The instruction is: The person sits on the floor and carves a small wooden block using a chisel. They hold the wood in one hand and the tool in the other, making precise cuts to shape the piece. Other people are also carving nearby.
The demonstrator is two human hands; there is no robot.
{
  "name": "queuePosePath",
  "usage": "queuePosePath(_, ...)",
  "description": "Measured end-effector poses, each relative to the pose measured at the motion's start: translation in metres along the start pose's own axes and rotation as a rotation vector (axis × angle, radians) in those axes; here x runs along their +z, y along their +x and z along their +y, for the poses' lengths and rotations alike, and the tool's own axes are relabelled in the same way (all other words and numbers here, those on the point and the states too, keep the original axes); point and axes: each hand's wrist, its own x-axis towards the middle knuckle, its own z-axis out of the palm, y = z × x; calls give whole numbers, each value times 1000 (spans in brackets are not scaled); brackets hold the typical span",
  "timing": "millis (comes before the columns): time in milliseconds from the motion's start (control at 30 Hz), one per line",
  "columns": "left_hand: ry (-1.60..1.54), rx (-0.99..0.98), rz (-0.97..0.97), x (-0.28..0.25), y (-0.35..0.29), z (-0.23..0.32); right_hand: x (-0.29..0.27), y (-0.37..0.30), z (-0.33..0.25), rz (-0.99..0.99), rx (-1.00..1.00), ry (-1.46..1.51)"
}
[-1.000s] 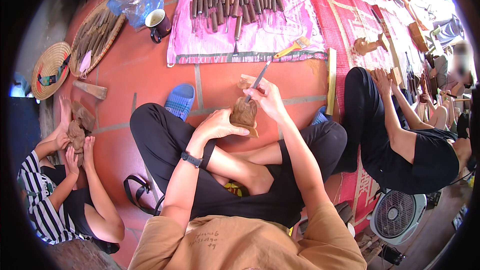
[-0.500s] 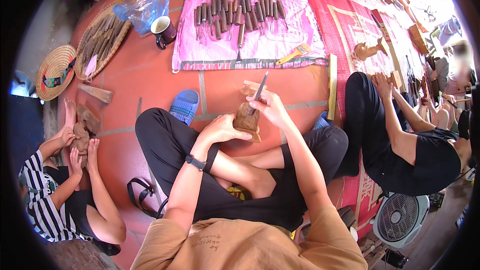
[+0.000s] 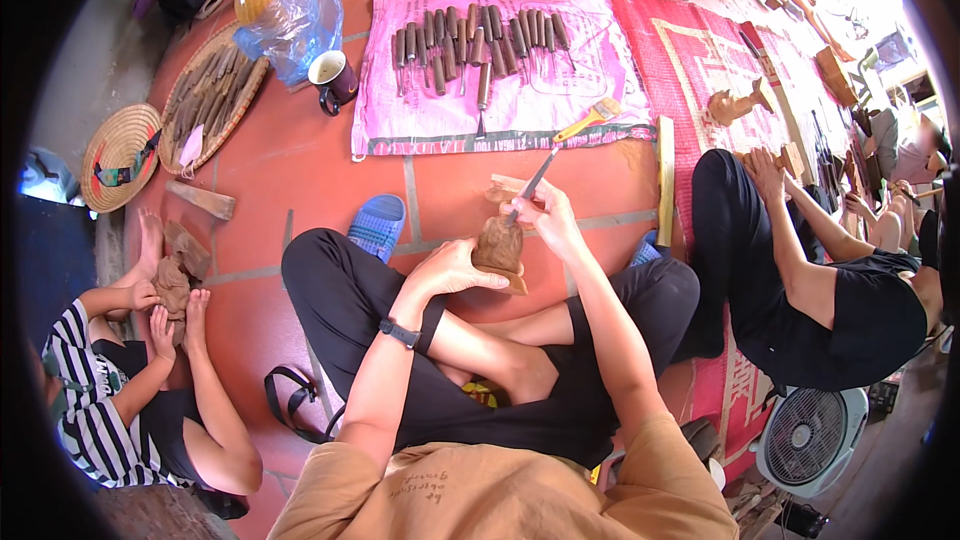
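My left hand (image 3: 450, 268) is wrapped round the lower part of a small brown wood carving (image 3: 497, 245), with the thumb along its front near the flat base. The carving stands upright between my knees, over the tiled floor. In my right hand (image 3: 549, 217) a slim dark-grey tool (image 3: 538, 174) is pinched between thumb and fingers, slanting up to the right. Its lower end is at the top of the carving; the fingers partly hide whether it touches. A paler piece of wood (image 3: 502, 186) shows just behind the top of the carving.
Ahead, a pink sheet (image 3: 400, 125) bears several wooden-handled tools (image 3: 480, 40) and a yellow brush (image 3: 588, 120). A mug (image 3: 333, 80) and a basket of tools (image 3: 213, 90) stand left. People sit on both sides, one (image 3: 110, 390) handling a carving. A fan (image 3: 808, 438) stands right.
My right hand has come lower and slightly right, and the tool now leans further over to the right. My left hand keeps its hold on the carving. The whole view has shifted slightly.
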Motion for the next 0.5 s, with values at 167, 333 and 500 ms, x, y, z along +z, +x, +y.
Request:
queuePosePath(167, 67, -21, 4, -1, 1, 1, -2, -3, 10, 32, -18, -26)
queuePosePath(333, -4, 88, 63, 7, 4, -17, 2, 3, 19, 157, -126, -228)
queuePosePath(500, -14, 38, 28, 2, -3, -1, 43, -11, 2, 112, -203, -680)
